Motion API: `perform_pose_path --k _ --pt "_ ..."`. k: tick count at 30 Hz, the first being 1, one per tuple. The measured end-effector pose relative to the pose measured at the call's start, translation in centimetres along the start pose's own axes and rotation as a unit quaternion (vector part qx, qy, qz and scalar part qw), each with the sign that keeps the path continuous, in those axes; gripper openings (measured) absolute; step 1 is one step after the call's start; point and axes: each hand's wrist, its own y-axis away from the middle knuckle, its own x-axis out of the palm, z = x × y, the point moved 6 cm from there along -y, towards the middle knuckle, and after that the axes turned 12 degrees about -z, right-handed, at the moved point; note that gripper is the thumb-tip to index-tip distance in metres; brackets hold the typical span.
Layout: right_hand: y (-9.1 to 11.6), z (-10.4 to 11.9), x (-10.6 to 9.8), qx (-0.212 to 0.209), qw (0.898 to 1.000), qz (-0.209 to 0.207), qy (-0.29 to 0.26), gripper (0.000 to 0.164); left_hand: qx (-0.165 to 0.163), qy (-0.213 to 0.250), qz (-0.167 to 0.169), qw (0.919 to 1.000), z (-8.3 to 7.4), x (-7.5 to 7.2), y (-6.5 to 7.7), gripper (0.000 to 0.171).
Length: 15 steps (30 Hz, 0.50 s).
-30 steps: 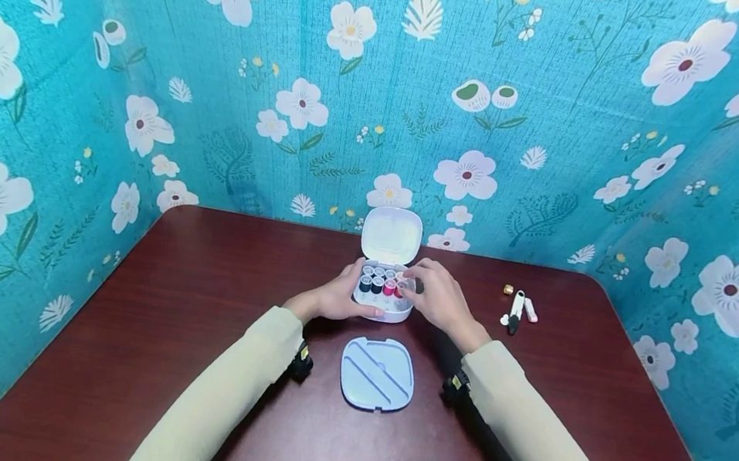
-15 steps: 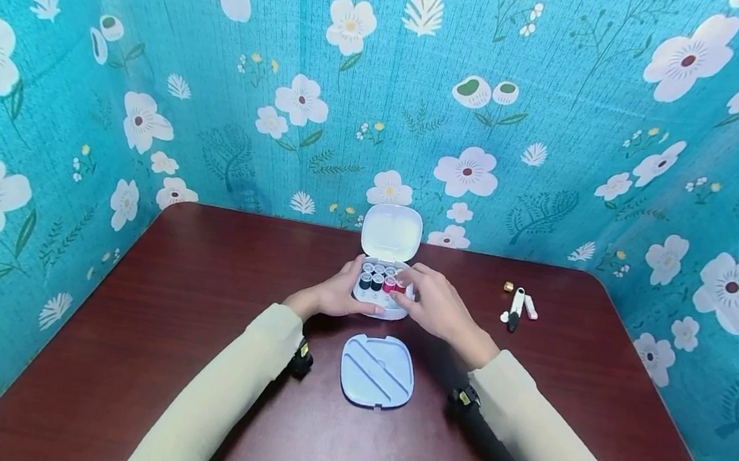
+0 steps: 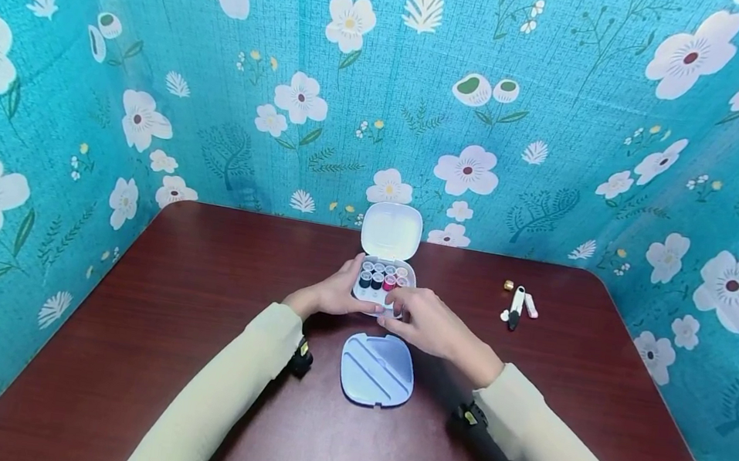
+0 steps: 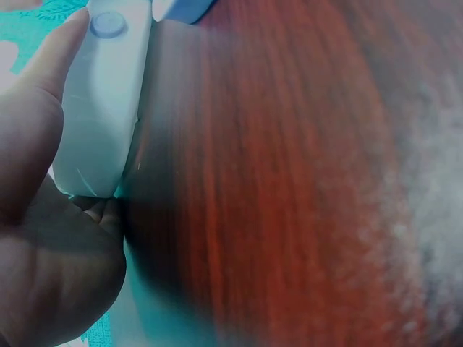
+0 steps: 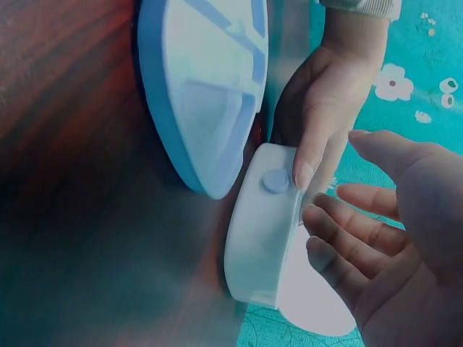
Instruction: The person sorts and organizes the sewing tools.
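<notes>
A white sewing box (image 5: 257, 238) stands open at the middle back of the table, its lid (image 3: 392, 231) tipped up behind it. Two rows of thread spools (image 3: 377, 280), black, pale, pink and red, fill its back part. My left hand (image 3: 336, 291) grips the box's left side, thumb over the front rim near the round button (image 4: 108, 25). Over the box's front right corner is my right hand (image 3: 431, 322). Its fingers are loosely bent, and the right wrist view shows nothing between them and the thumb.
A light blue tray (image 3: 377, 372) with slanted ridges lies just in front of the box. Off to the right are a white-and-black small tool (image 3: 516, 308), a white and pink piece (image 3: 531, 306), a gold-coloured piece (image 3: 509, 285) and a floral curtain (image 3: 634, 141) behind.
My right hand has drawn back from over the right-hand spools to the box's front right corner, uncovering the spools there. The left hand keeps its grip on the box.
</notes>
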Motion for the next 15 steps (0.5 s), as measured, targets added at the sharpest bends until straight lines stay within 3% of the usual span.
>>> perform_pose_path --k 15 --pt "1.6 1.2 2.1 -0.011 0.997 0.069 -0.017 0.034 0.009 -0.002 -0.006 0.9999 0.0 0.0 0.0 0.113"
